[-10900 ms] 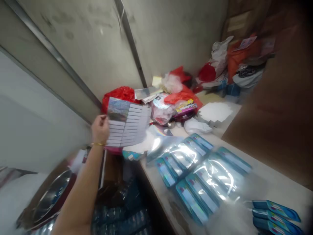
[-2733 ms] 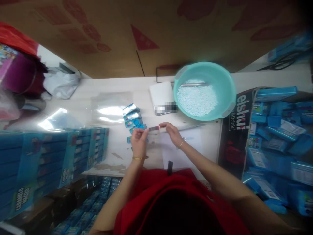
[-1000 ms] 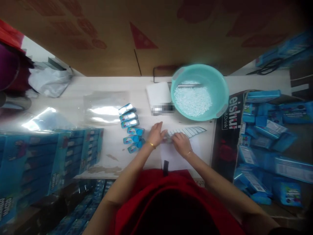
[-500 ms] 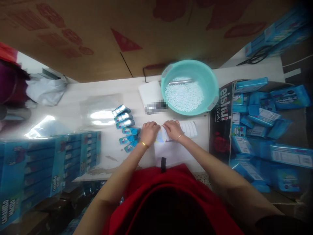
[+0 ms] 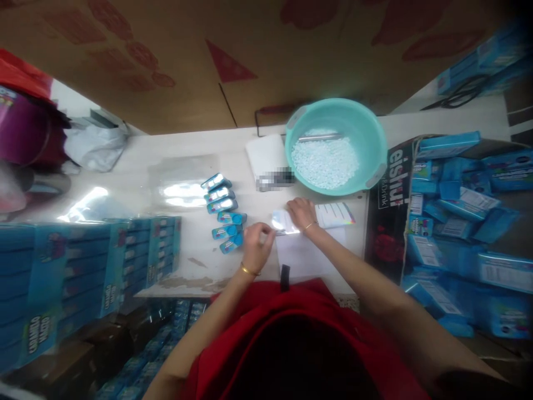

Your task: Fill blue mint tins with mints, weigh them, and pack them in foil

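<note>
A strip-like sheet of printed labels point(image 5: 333, 215), pale with a coloured right end, lies across the table in front of me. My right hand point(image 5: 302, 214) is closed over its middle, fingers together and pressed on it. Just off the glossy left end, my left hand point(image 5: 257, 244) has its thumb and fingertips pinched together; whatever is between them is too small to make out. Under the labels and nearer to me is a white paper sheet point(image 5: 310, 255). Several small blue dispensers point(image 5: 227, 216) lie in a column left of my left hand.
A turquoise basin point(image 5: 377, 150) with small white pellets stands behind my right hand. At right, an open carton point(image 5: 385, 222) holds blue packs point(image 5: 470, 203). Stacked blue display boxes point(image 5: 83, 278) stand at left. A big cardboard box point(image 5: 187, 105) closes off the back.
My left hand has drawn away from my right, left and toward me, leaving the label sheet's shiny left end exposed. My right hand stays on the sheet. The whole view has shifted slightly.
</note>
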`<act>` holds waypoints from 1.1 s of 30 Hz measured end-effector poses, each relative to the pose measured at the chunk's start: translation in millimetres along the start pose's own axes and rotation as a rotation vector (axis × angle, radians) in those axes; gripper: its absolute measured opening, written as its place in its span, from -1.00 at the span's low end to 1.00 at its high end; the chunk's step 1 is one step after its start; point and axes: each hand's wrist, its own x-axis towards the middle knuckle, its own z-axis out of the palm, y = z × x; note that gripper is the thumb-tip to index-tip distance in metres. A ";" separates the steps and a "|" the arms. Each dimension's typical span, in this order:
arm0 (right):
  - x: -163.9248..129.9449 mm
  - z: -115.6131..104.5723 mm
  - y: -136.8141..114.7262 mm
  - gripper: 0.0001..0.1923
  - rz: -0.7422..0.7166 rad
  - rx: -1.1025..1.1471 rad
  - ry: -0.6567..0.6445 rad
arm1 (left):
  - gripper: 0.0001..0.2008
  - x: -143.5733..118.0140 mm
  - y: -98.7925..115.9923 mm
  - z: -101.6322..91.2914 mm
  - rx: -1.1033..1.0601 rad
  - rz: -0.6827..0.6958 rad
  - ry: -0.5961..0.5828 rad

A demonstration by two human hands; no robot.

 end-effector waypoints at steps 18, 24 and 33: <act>-6.2 22.6 -120.7 -0.74 0.163 1.080 0.063 | -0.71 29.0 -76.0 -68.3 -0.576 -0.682 0.346; -11.7 26.1 -121.7 -0.52 0.313 1.205 -0.043 | -0.74 29.0 -60.8 -77.6 -0.662 -0.666 0.258; -8.1 49.9 -127.1 -0.70 0.273 1.129 0.038 | -0.88 25.6 -85.2 -67.4 -0.056 -0.299 0.268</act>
